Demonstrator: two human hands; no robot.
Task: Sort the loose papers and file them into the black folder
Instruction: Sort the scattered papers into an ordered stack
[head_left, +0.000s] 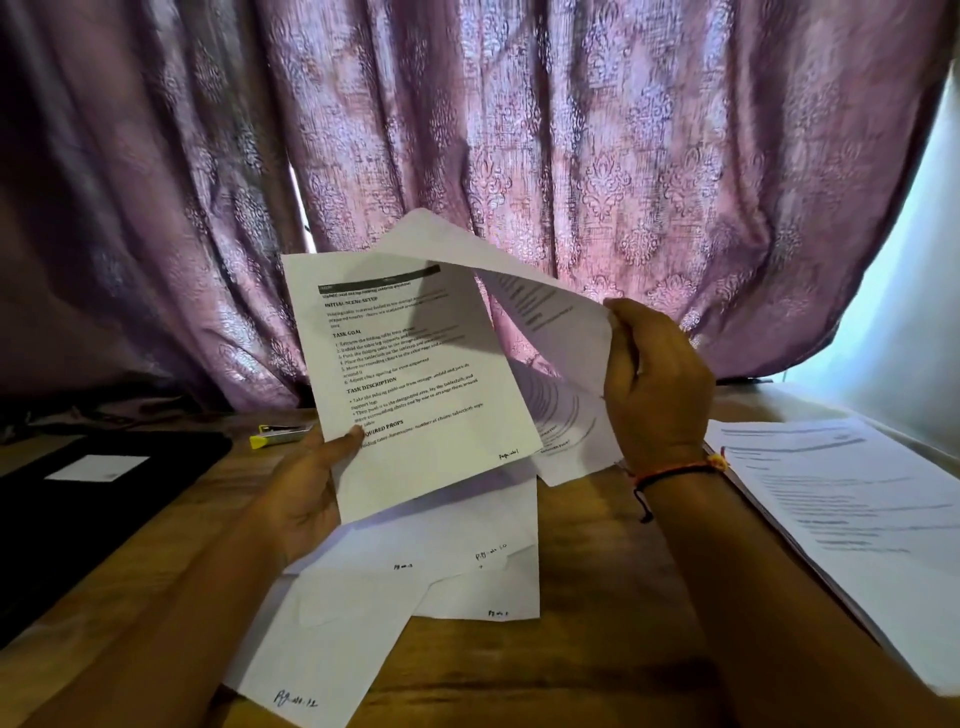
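Note:
My left hand (306, 488) holds up a fanned bunch of printed papers (415, 374), thumb pressed on the front sheet, which carries a handwritten page number in its lower right corner. My right hand (657, 379) pinches the edge of a bent sheet (550, 312) lifted away from behind the front one. Further numbered sheets (452, 540) of the bunch hang down toward the wooden table (597, 649). The black folder (78, 509) lies shut on the table at the left, with a white label on its cover. A separate stack of papers (852, 509) lies on the table at the right.
A yellow highlighter (278, 439) and a dark pen lie on the table behind the folder's right corner. A purple patterned curtain (571, 156) hangs right behind the table. A pale wall shows at the far right.

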